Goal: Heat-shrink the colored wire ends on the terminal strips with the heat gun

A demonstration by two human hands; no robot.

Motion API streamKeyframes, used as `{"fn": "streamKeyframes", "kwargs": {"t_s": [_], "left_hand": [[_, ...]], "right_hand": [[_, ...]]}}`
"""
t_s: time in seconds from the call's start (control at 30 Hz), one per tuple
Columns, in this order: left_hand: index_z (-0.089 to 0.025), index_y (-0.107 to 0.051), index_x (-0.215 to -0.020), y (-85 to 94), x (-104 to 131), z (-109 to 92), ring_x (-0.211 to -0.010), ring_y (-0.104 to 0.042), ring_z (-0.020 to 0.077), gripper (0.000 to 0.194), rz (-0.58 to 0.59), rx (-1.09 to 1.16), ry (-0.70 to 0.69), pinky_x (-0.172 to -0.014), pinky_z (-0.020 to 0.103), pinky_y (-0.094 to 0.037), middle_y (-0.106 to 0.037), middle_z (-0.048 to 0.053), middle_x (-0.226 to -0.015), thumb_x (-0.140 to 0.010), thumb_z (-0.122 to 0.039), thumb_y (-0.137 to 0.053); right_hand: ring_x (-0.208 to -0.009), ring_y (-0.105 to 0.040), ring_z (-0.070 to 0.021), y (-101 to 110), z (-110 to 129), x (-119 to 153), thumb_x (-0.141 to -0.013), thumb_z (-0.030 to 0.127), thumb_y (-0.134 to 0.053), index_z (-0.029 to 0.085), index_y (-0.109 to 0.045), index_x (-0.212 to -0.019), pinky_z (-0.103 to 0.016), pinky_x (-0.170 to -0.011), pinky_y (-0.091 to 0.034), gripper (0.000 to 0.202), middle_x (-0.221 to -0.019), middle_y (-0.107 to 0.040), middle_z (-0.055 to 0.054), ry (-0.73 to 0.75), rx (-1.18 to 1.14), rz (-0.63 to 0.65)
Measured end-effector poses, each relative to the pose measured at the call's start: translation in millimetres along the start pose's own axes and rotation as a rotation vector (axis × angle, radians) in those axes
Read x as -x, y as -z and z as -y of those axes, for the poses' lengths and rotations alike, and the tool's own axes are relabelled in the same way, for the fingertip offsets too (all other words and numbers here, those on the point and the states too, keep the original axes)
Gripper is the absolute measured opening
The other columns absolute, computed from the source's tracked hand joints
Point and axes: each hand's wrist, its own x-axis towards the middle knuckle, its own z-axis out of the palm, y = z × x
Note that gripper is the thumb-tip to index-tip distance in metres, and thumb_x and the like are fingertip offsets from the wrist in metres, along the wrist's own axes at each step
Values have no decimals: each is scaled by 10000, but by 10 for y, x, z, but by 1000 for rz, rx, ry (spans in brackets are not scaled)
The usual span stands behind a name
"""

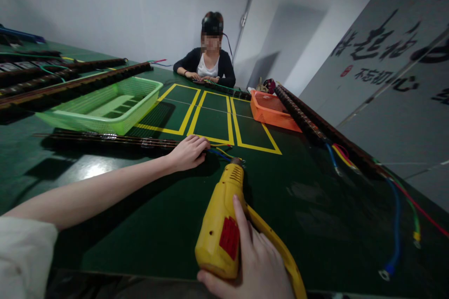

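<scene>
In my right hand is a yellow heat gun with a red label, low in the head view. Its metal nozzle points away from me, close to the tips of several blue, yellow and red wires. These wires come out of the right end of a long dark strip assembly that lies across the table. My left hand closes over that end, fingers curled round the base of the wires. Its palm side is hidden.
A green basket stands behind the strip, an orange basket at the right. Long dark strips with loose cables lie along the right edge; more lie at left. Across the table sits a person.
</scene>
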Motion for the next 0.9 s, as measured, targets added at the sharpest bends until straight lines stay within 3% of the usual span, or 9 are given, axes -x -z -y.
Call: {"fn": "streamKeyframes", "kwargs": {"t_s": [0.13, 0.33, 0.63, 0.9], "left_hand": [[-165, -501, -1016, -6, 2, 1, -982, -542, 212, 193, 2, 5, 1, -906, 360, -380, -578, 78, -1056, -850, -227, -424], [-146, -496, -1048, -1, 1, 19, -989, -537, 222, 235, 20, 28, -13, -904, 361, -380, -585, 94, -1040, -844, -254, -451], [-157, -495, -1050, 23, -4, 23, -996, -544, 224, 242, 20, 53, -20, -902, 364, -385, -593, 98, -1047, -836, -266, -467], [-162, -499, -1025, 34, -3, 13, -996, -546, 208, 199, 15, 36, -15, -895, 348, -385, -588, 85, -1068, -846, -209, -428]], "right_hand": [[-935, -590, -305, -69, 260, -93, -483, 506, -778, 272, -10, -1451, -450, -825, -474, 1258, -1079, -614, -83, -14, -12, -57], [-812, -587, -291, -173, 448, -241, -534, 659, -683, 212, -59, -1459, -435, -737, -485, 1202, -968, -615, -103, 96, 21, -34], [-844, -583, -302, -165, 439, -254, -586, 731, -603, 206, -35, -1462, -460, -760, -479, 1169, -988, -604, -110, 109, -16, 10], [-927, -595, -321, -130, 241, -193, -559, 742, -608, 223, -12, -1461, -468, -813, -475, 1199, -1070, -605, -117, 147, -36, 79]]}}
